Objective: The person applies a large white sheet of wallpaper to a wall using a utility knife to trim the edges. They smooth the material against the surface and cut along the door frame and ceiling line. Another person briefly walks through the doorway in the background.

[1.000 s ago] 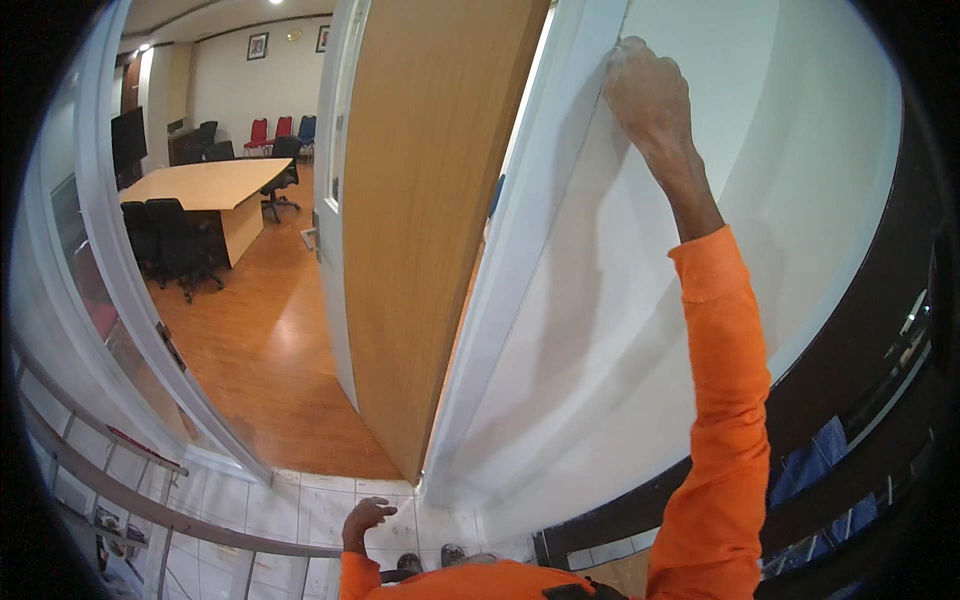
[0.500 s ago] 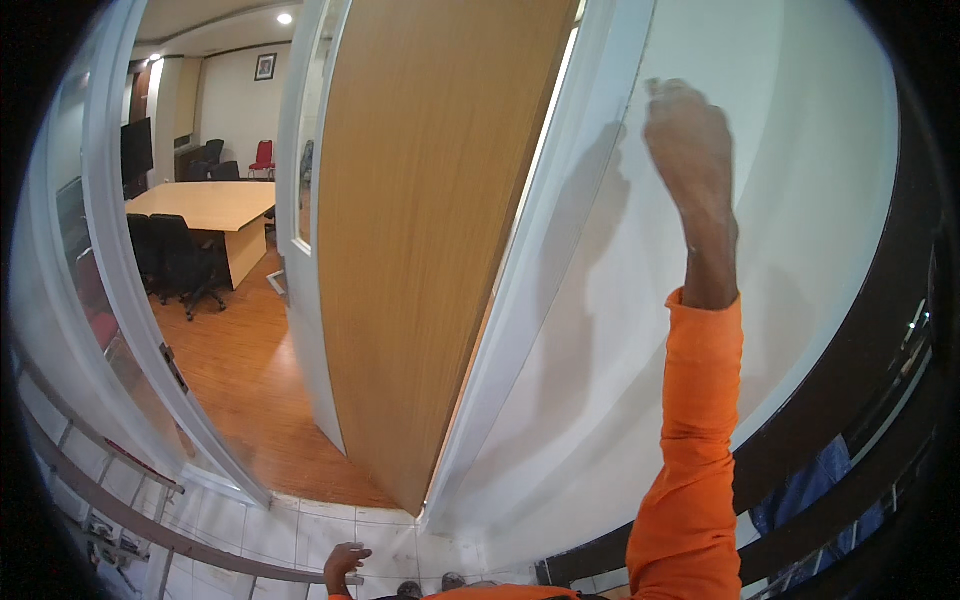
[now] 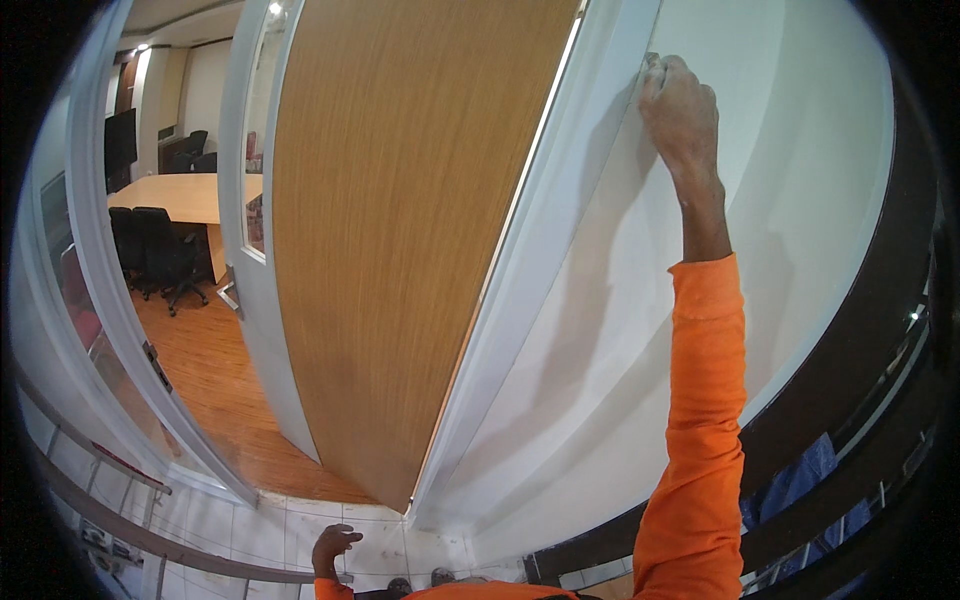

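My right hand [image 3: 680,112] is raised against the white wall [image 3: 750,130], just right of the pale door frame [image 3: 508,290]. Its fingers are closed around a small greyish bit at the fingertips, too small to name. A thin seam runs down between frame and wall, close to those fingertips. Low in the view, my left hand [image 3: 335,548] hangs with loosely bent fingers, holding nothing visible, near a metal rail [image 3: 200,558]. Both arms wear orange sleeves. The wooden door [image 3: 400,220] stands ajar left of the frame.
Beyond the doorway is a meeting room with a light wooden table [image 3: 180,197], black chairs [image 3: 165,255] and a dark screen [image 3: 120,145]. White floor tiles [image 3: 300,535] lie below. Dark bars [image 3: 840,420] curve along the right, with blue cloth [image 3: 800,480] behind them.
My right hand has moved slightly up and left, toward the seam by the frame. The door covers more of the opening, and its handle appears farther left. My left hand is slightly higher.
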The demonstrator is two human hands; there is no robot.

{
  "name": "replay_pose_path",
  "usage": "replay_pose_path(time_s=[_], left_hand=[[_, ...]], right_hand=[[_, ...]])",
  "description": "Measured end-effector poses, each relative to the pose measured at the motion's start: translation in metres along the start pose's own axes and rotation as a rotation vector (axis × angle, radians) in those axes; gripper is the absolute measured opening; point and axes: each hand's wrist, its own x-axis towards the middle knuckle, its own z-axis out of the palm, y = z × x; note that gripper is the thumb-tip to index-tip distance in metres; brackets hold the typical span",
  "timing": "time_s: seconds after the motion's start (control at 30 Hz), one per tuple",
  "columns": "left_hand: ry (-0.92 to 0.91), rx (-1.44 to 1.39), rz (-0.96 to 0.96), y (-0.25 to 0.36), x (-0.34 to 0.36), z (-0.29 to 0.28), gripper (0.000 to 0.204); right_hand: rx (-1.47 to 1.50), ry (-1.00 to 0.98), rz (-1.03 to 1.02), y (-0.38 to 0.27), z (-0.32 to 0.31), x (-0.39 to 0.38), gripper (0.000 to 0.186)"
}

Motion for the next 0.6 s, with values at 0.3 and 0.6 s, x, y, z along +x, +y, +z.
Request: replay_pose_path(time_s=[0.3, 0.6], left_hand=[[-0.119, 0.181, 0.077, 0.015, 0.04, 0.046, 0.063], [-0.057, 0.045, -0.044, 0.064, 0.029, 0.075, 0.059]], right_hand=[[-0.357, -0.058, -0.482, 0.089, 0.054, 0.089, 0.035], [-0.166, -0.203, -0.33, 0.09, 0.074, 0.075, 0.036]])
